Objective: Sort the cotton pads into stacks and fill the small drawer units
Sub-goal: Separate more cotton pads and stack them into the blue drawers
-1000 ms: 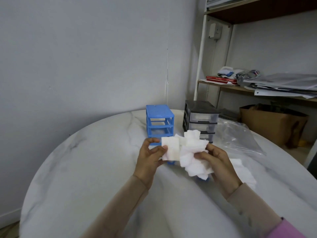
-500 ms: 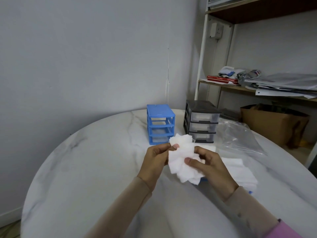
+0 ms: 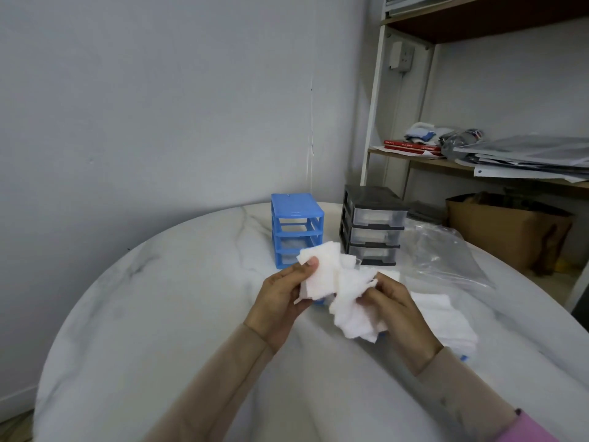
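Above the white marble table (image 3: 178, 314), my left hand (image 3: 279, 298) pinches a small flat stack of white cotton pads (image 3: 320, 271). My right hand (image 3: 398, 311) grips a loose, fanned bunch of cotton pads (image 3: 353, 309) just to the right of that stack. More pads lie in a pile (image 3: 446, 323) on the table behind my right hand. A blue drawer unit (image 3: 296, 228) stands beyond my hands; its slots look open. A black drawer unit (image 3: 373, 224) with clear drawers stands to its right.
A crumpled clear plastic bag (image 3: 443, 253) lies right of the black unit. Past the table's right edge are a shelf with papers (image 3: 526, 157) and a brown cardboard box (image 3: 506, 231). A grey wall stands close behind the table.
The flat stack in my left hand has separated from the loose bunch and shifted up and to the left. My right hand has moved slightly right with the bunch.
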Demonstrator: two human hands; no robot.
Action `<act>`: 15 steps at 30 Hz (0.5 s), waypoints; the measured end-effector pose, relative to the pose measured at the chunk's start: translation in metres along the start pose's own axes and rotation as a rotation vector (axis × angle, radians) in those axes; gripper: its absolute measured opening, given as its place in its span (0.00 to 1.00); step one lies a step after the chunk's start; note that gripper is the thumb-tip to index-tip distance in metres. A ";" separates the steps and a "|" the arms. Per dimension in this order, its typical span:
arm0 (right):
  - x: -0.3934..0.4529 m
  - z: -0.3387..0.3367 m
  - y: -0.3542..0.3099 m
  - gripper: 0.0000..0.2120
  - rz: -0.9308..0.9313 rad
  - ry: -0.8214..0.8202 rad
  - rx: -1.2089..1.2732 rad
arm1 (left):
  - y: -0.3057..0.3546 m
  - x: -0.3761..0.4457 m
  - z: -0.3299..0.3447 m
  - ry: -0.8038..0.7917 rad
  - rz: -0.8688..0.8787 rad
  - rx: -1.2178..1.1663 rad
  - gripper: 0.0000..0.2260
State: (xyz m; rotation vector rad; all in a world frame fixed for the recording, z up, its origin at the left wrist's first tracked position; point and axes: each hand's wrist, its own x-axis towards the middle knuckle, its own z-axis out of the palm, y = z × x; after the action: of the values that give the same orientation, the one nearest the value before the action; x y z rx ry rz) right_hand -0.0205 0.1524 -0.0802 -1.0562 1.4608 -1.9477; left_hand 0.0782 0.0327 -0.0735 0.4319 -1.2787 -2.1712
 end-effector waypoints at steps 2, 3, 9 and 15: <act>0.003 -0.005 0.000 0.13 0.003 0.072 -0.021 | 0.001 0.002 -0.002 0.047 0.015 0.011 0.08; 0.004 -0.007 -0.002 0.14 0.004 0.093 -0.030 | 0.000 0.003 -0.003 0.060 0.020 0.020 0.07; 0.006 -0.006 -0.009 0.07 -0.006 0.126 -0.008 | -0.005 0.003 -0.004 0.027 0.018 0.100 0.13; 0.001 -0.003 -0.013 0.13 -0.066 0.117 -0.074 | -0.008 0.000 -0.001 -0.012 0.041 0.202 0.18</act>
State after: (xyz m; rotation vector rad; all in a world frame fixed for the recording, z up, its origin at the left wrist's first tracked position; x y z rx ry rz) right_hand -0.0225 0.1573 -0.0677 -1.0500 1.5902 -2.0466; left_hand 0.0762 0.0351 -0.0805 0.4685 -1.5071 -2.0216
